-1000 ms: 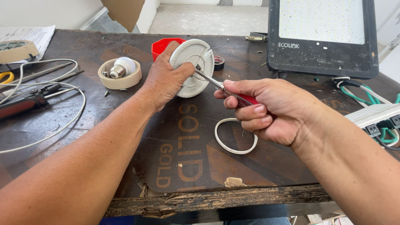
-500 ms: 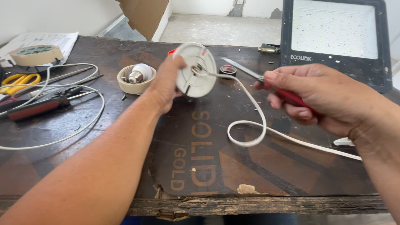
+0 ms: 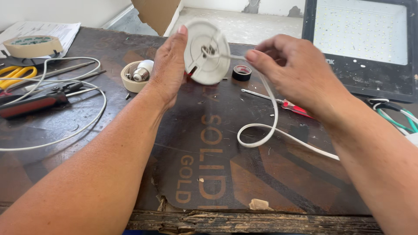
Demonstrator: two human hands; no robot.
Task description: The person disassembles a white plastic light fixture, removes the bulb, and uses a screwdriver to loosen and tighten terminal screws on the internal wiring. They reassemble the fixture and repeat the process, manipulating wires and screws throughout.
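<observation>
L grip [image 3: 167,72] holds white round lamp base [image 3: 205,51] up off tabletop [image 3: 130,143]. R grip [image 3: 289,69] pinches white cable [image 3: 270,113] end at base terminals. Screwdriver [image 3: 278,103] lies below R grip. Wire seated, prob. not yet screwed; bulb [image 3: 141,71] left of L grip, unfitted.

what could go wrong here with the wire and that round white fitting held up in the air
The left hand holds the round white fitting only by its edge, above the table, so it may slip. The right hand pinches the white wire at the fitting's centre; a tug could pull it out. The screwdriver lies under the wire loop and could snag.
</observation>
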